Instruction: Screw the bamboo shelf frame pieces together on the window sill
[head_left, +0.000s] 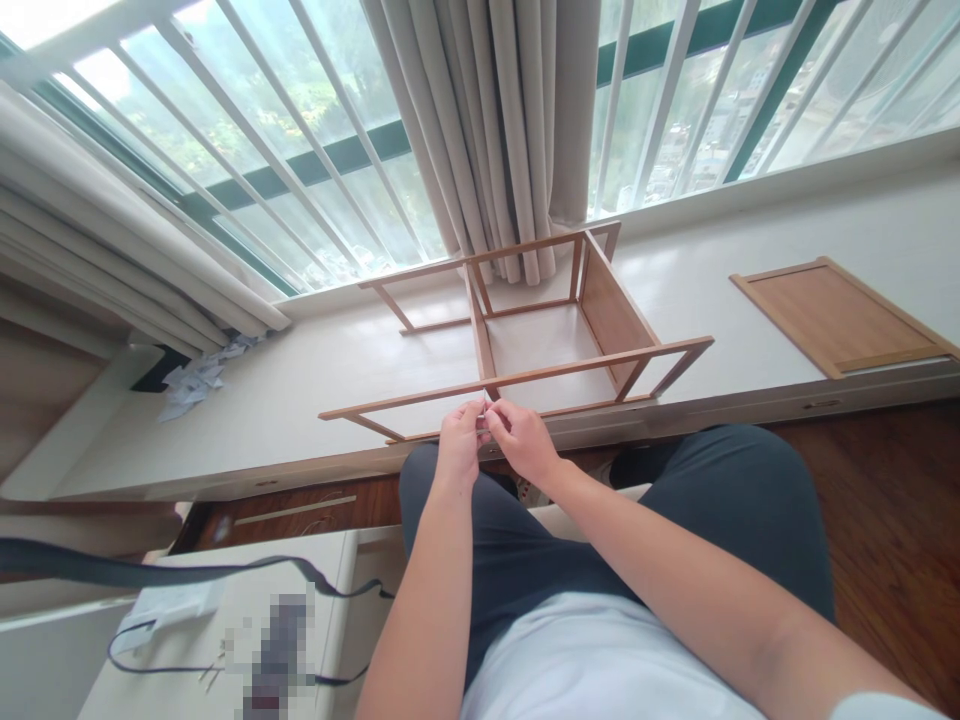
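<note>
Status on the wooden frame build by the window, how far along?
Done: the wooden frame stands joined on the white ledge, rails and one side panel in. In hand: left hand and right hand pinch something small, too small to identify, at the front rail. Left: the loose wooden panel lies apart on the ledge, unfitted.

Left hand point(459, 440), right hand point(523, 438) pinch small part point(484, 417) beside wooden frame point(525, 330).
</note>
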